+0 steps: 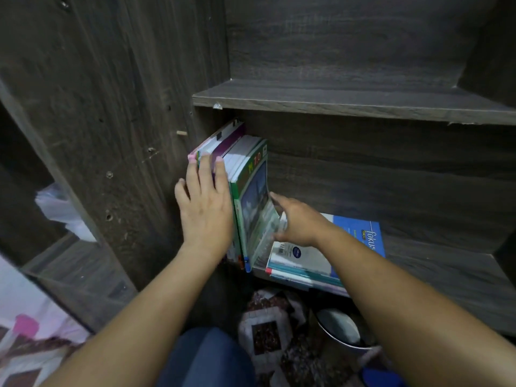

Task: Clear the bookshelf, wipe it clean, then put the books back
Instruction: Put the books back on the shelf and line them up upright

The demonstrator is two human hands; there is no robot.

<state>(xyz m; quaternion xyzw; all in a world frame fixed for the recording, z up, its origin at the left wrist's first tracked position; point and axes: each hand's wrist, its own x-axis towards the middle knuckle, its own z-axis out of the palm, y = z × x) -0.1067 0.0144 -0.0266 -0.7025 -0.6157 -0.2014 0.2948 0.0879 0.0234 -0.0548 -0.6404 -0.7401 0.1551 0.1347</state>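
Note:
A dark wood bookshelf (pixel 349 103) fills the view. Several books stand upright at the left end of its lower shelf (pixel 446 275), against the side panel. My left hand (pixel 205 208) lies flat with straight fingers on their spines and front edges. The outermost is a green book (pixel 251 196) whose cover bends outward. My right hand (pixel 296 222) reaches in beside that cover and touches it; its fingertips are hidden behind it. A small stack of books lies flat on the same shelf, topped by a blue and white book (pixel 357 238), under my right wrist.
The upper shelf holds nothing. A left compartment (pixel 69 255) contains a white plastic bag (pixel 60 210). On the floor below lie a patterned cloth (pixel 268 331), a metal bowl (pixel 340 331) and a blue object (pixel 382 377). Pink patterned fabric (pixel 28 325) sits at lower left.

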